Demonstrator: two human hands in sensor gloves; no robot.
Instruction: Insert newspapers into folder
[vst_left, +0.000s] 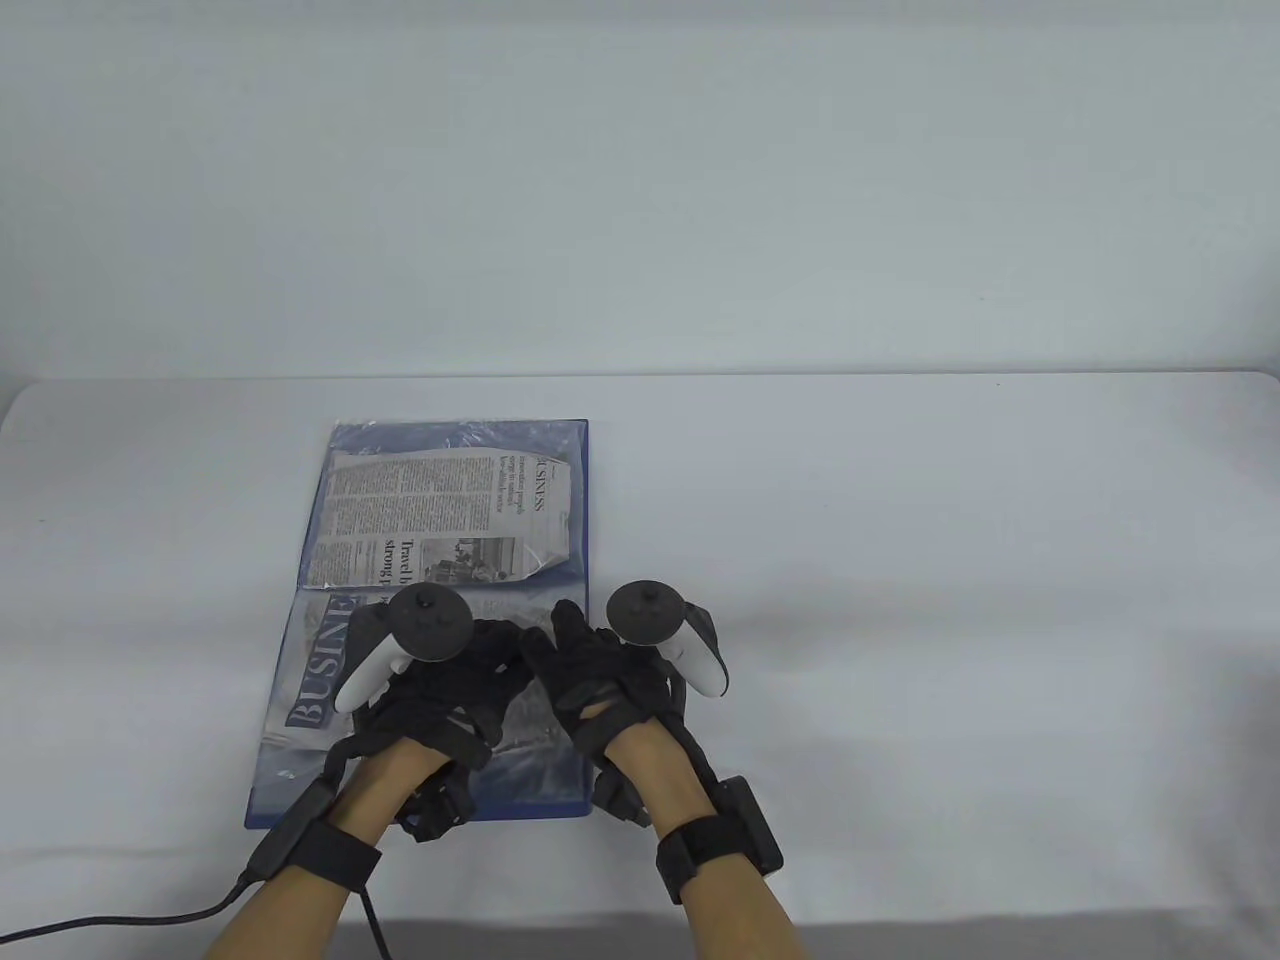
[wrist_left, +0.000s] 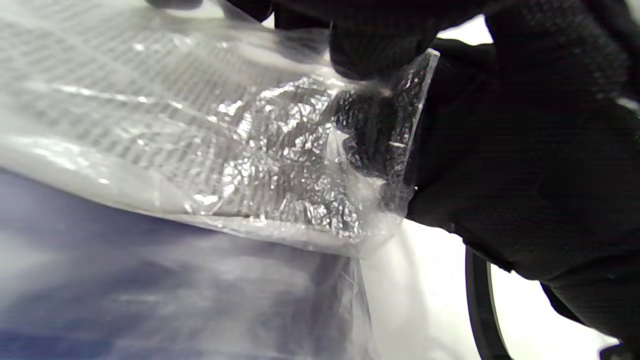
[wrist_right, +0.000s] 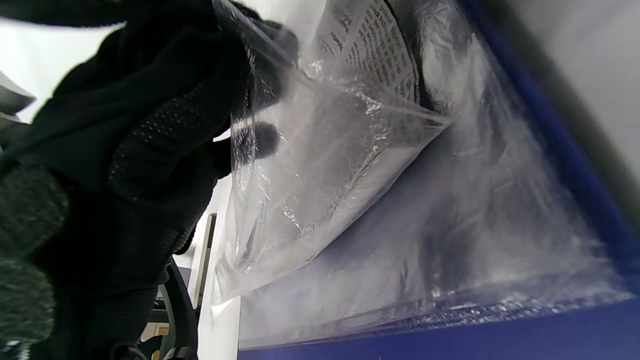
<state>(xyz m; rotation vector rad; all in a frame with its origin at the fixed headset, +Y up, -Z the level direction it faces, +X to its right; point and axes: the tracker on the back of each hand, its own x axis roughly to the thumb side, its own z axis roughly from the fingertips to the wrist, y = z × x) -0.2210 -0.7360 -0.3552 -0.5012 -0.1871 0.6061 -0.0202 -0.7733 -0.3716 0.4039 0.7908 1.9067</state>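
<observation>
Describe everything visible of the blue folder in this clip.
The blue folder lies open and flat on the white table's left half. Glossy, crinkled clear plastic sleeves cover both halves, with printed newspaper inside. The left hand and right hand pinch a lifted sleeve edge at its near half.

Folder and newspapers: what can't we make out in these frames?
- Table view: near half of the folder and lower newspaper sit under both hands.
- Table view: article text on the upper newspaper is too small to read.
- Left wrist view: left fingers blur behind the crinkled plastic sleeve; exact grip unclear.
- Right wrist view: the sleeve's opening is cut off by the top edge.
</observation>
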